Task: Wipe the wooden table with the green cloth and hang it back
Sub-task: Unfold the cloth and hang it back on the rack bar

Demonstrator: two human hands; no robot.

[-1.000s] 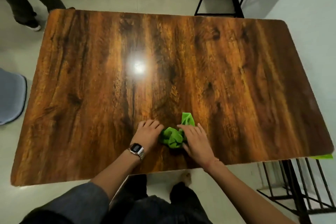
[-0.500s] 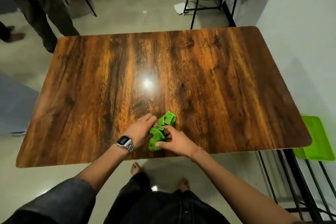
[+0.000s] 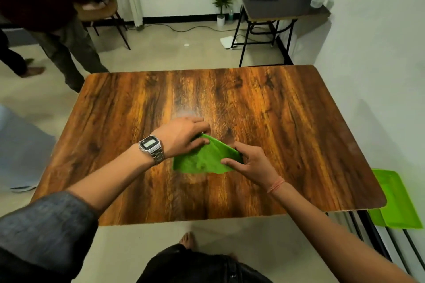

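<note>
Right now we have the green cloth [image 3: 204, 158] lifted just above the wooden tabletop [image 3: 287, 135], roughly midway along its width and somewhat nearer the front edge than the far one. Our left hand [image 3: 184, 135] pinches the cloth's upper left corner between thumb and curled fingers, and our right hand [image 3: 250, 163] pinches its right edge the same way, so the cloth spreads between them as a slanted sheet. We judge this to be the opening-out or folding step that sits between wiping and hanging. Whether the wiping is done, we cannot tell from the surface. Next we need either to lay the cloth flat for another pass or to carry it toward the front right corner, where a green rack-like piece [image 3: 395, 200] shows beside the tabletop.
</note>
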